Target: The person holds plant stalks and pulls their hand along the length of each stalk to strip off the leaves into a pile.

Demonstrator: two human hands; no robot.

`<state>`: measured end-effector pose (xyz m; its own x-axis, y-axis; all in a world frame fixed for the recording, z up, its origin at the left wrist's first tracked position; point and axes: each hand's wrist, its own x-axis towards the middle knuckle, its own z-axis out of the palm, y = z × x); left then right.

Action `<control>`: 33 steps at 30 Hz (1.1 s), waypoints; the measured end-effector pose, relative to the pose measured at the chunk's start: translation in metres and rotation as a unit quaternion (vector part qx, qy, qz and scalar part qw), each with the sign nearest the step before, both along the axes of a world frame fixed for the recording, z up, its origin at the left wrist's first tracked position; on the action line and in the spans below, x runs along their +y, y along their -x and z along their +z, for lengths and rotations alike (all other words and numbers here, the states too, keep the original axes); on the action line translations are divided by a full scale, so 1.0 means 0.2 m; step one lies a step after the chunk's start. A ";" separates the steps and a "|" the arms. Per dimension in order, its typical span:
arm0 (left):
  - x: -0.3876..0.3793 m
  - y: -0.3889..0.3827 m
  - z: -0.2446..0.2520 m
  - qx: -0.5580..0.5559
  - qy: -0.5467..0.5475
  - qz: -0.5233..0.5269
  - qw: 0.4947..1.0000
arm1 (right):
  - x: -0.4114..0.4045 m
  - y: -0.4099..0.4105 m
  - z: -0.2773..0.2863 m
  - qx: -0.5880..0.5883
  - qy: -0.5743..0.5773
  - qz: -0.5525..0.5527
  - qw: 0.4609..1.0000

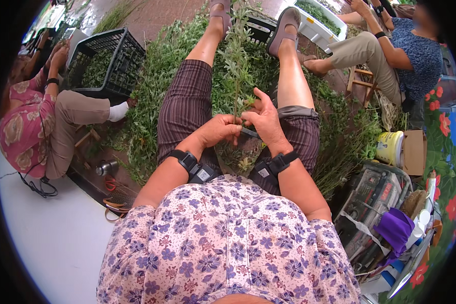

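My left hand (223, 130) grips the lower part of a long leafy plant stem (236, 85), thumb and fingers closed around it. The stem stands nearly upright between my knees, its silvery-green leaves thickest towards the top. On its right side, my right hand (266, 121) has its thumb and bent fingers close against the stem beside a few small leaves, with the forefinger raised. Whether a leaf is pinched there I cannot tell. Cut greenery (222, 102) lies between and around my legs. A dark crate (255, 27) sits near my feet, partly hidden by the stem.
A black plastic crate (117, 60) of leaves stands at left, near a seated person in pink. Another seated person is at upper right, by a white bin (328, 22) of leaves. Red-handled scissors (110, 183) lie at left. A yellow bucket (388, 148) and a toolbox (376, 193) stand right.
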<state>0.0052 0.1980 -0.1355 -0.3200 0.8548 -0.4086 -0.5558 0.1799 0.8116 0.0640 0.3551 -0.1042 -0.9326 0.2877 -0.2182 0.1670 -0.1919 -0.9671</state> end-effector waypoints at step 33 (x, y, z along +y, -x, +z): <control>0.01 0.01 -0.03 -0.080 -0.037 0.021 0.996 | 0.03 0.02 -0.03 -0.045 0.169 -0.022 0.984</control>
<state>0.0036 0.2006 -0.1418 -0.2926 0.8715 -0.3935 -0.6845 0.0964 0.7226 0.0602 0.3603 -0.1106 -0.8931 0.2234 -0.3904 0.2345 -0.5094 -0.8280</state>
